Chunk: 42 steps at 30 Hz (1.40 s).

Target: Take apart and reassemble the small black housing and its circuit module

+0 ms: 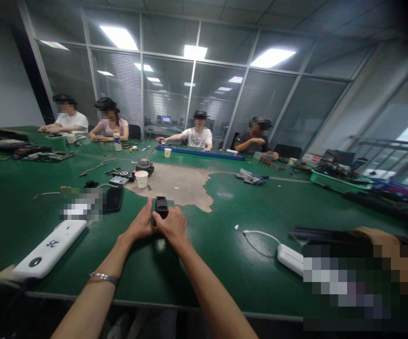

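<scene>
A small black box-shaped device (161, 203) with recessed sockets or slots in its upper face stands upright in front of me. My left hand (141, 222) is at its left side, the fingers running up along it. From the right, my right hand (174, 223) grips the device, its thumb lying across the near face. Both thumbs nearly meet just below the device. The lower part of the device is hidden behind my hands. A paper cup (141, 179) and a flat dark rectangular part (114, 199) lie beyond my left hand.
A white power strip (50, 249) lies on the green table (204, 263) at left. Another white strip (290, 259) with a cable is at right, near another person's hand (377, 235). Grey gloves (249, 177) lie farther off. Several people sit across the table.
</scene>
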Each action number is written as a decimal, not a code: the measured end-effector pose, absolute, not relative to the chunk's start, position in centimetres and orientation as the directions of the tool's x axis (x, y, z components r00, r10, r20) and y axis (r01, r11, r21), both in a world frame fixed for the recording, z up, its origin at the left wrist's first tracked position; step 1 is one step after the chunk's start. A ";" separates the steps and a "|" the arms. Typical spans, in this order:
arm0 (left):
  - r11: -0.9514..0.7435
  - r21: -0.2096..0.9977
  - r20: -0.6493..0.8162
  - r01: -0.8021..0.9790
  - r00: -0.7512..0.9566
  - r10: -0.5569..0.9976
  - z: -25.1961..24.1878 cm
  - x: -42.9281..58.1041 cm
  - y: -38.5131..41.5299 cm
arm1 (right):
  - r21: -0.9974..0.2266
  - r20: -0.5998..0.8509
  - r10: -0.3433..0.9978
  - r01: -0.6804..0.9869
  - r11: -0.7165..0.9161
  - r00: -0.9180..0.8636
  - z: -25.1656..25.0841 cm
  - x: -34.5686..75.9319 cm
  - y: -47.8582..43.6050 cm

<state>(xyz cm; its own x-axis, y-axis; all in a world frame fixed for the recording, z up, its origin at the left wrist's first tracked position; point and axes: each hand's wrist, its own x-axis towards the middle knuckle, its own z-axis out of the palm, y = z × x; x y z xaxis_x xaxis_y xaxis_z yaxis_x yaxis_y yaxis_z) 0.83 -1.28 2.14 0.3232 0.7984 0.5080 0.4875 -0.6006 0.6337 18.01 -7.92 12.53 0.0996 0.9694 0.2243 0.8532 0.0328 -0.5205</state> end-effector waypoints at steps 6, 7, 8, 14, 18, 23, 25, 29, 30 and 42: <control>-0.585 0.599 0.478 0.546 0.342 0.809 1.7 0.7 -0.9 | -0.499 0.209 0.974 0.866 0.030 0.087 10.5 17.9 -8.2; -0.588 0.598 0.484 0.545 0.340 0.806 1.7 0.7 -0.9 | -0.493 0.205 0.975 0.869 0.031 0.082 10.3 17.9 -8.4; -0.592 0.595 0.489 0.544 0.339 0.804 1.7 0.7 -0.9 | -0.488 0.197 0.978 0.873 0.031 0.075 10.1 18.0 -8.6; -0.587 0.583 0.476 0.562 0.349 0.807 1.7 0.7 -0.9 | -0.490 0.184 0.981 0.871 0.035 0.064 10.2 18.8 -9.1; -0.595 0.580 0.482 0.556 0.354 0.801 1.3 0.5 -0.7 | -0.501 0.196 0.978 0.865 0.042 0.066 10.4 18.5 -8.5; -0.596 0.578 0.494 0.557 0.343 0.799 1.3 0.5 -0.7 | -0.530 0.211 0.974 0.847 0.042 0.084 10.4 17.8 -7.9; -0.585 0.591 0.483 0.555 0.337 0.808 1.6 0.6 -1.0 | -0.558 0.245 0.964 0.828 0.053 0.103 10.8 17.9 -7.8; -0.548 0.606 0.447 0.576 0.322 0.834 2.4 0.8 -1.4 | -0.604 0.326 0.934 0.792 0.089 0.143 12.2 19.4 -7.6; -0.546 0.603 0.440 0.582 0.328 0.836 2.6 0.8 -1.5 | -0.609 0.342 0.927 0.788 0.094 0.154 12.5 20.1 -7.5; -0.521 0.573 0.368 0.633 0.370 0.853 2.8 0.7 -1.4 | -0.500 0.255 0.920 0.855 -0.136 0.296 9.9 28.8 -8.6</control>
<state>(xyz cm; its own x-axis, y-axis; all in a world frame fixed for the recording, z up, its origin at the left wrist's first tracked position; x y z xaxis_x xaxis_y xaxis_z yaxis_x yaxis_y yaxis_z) 0.70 -1.39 2.75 0.3698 0.8532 0.3678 0.6328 -0.5211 0.5726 28.83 -8.62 9.86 0.2960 0.9205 0.2551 0.8552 -0.1364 -0.5000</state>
